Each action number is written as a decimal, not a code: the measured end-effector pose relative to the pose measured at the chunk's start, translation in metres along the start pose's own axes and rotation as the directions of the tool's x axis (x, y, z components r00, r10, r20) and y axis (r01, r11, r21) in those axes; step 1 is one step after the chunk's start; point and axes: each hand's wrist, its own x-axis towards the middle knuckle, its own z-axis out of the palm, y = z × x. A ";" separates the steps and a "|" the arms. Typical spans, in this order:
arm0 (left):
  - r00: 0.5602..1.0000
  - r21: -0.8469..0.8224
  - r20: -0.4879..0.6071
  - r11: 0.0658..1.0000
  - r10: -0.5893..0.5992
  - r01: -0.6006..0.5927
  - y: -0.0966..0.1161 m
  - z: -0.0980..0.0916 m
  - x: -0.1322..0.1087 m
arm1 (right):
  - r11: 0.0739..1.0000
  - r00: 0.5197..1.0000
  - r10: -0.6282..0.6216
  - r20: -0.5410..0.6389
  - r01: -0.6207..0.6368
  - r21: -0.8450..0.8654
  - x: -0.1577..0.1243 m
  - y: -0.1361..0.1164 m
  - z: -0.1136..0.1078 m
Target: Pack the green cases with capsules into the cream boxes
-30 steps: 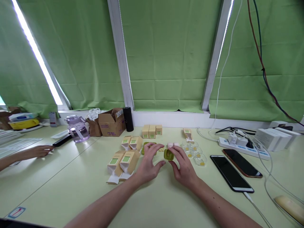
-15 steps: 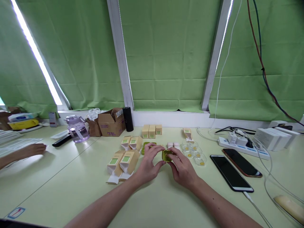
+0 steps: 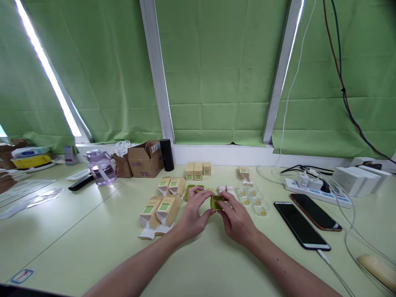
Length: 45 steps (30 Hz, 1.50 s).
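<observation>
Between my two hands, above the table, is a small olive-green square container [image 3: 217,203] with its hollow side towards me. My left hand [image 3: 195,212] pinches its left edge between fingers and thumb. On the other side my right hand [image 3: 237,214] grips it, with fingertips reaching over its hollow. Behind my left hand lies another green piece [image 3: 190,192], partly hidden. Opened cardboard boxes [image 3: 167,208] with green labels lie left of my left hand. Several clear plastic cups [image 3: 260,209] with yellow spots, and two small pinkish-white blocks [image 3: 229,188], are beyond my right hand.
Closed small boxes [image 3: 198,171] stand at the back; one opened box [image 3: 244,175] is right of them. Two phones [image 3: 301,225] and a power strip [image 3: 318,192] with cables lie right. A purple jug [image 3: 101,168] and a carton [image 3: 145,159] stand left. Another person's hand [image 3: 6,181] is far left.
The other person's hand at the far left has drawn back to the left edge, and a clear plastic sheet now shows there. My hands and the green container have barely moved.
</observation>
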 end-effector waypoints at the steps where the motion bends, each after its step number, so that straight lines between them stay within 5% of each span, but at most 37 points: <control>1: 1.000 0.000 0.001 1.000 -0.003 0.003 0.000 0.000 0.000 | 1.000 1.000 0.003 -0.004 -0.003 0.004 0.000 0.000 0.000; 39: 1.000 0.008 0.007 1.000 -0.021 0.021 0.001 -0.001 -0.002 | 0.990 0.997 0.035 -0.064 -0.026 0.138 -0.001 0.001 0.002; 45: 1.000 -0.006 -0.017 1.000 -0.018 0.017 0.000 -0.002 -0.002 | 0.966 0.978 0.193 -0.073 -0.176 0.189 -0.003 0.004 0.004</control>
